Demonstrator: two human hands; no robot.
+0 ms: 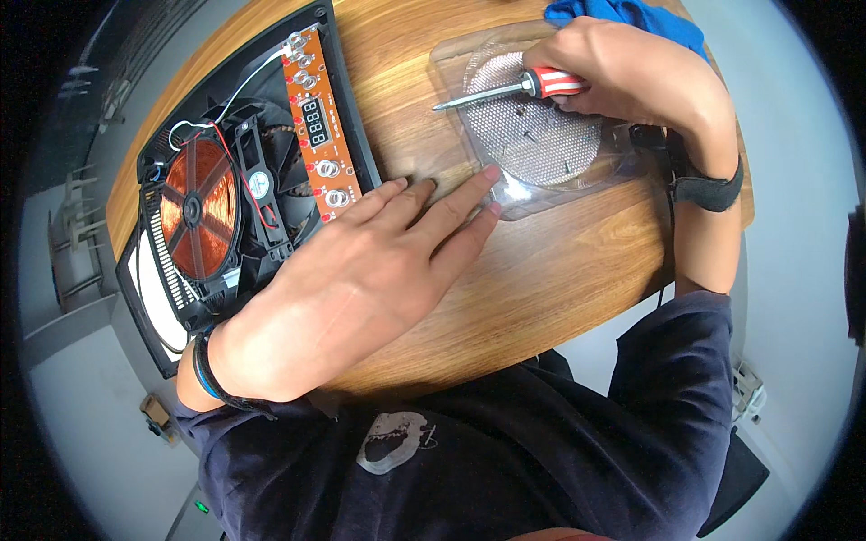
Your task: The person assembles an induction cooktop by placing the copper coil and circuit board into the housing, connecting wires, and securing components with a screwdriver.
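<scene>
In my right hand (595, 68) is a screwdriver (555, 82) with a red and white handle, its metal shaft pointing left. Beneath it lies a clear plastic tray (451, 59) with a round, silvery dimpled middle, where a few small dark screws (529, 134) rest. My left hand (352, 270) is stretched out with fingers spread, two fingertips at the tray's near left corner. Left of that hand sits an opened induction cooker (343, 108), showing a copper coil (191, 212), a black fan (293, 158) and an orange circuit board (305, 117) with a digit display.
Everything lies on a wooden table (577, 270) with a curved near edge. A blue cloth (636, 18) is bunched at the far right. Thin white and red wires (236, 90) run loosely across the opened cooker. White chairs (77, 225) stand beyond the table's left side.
</scene>
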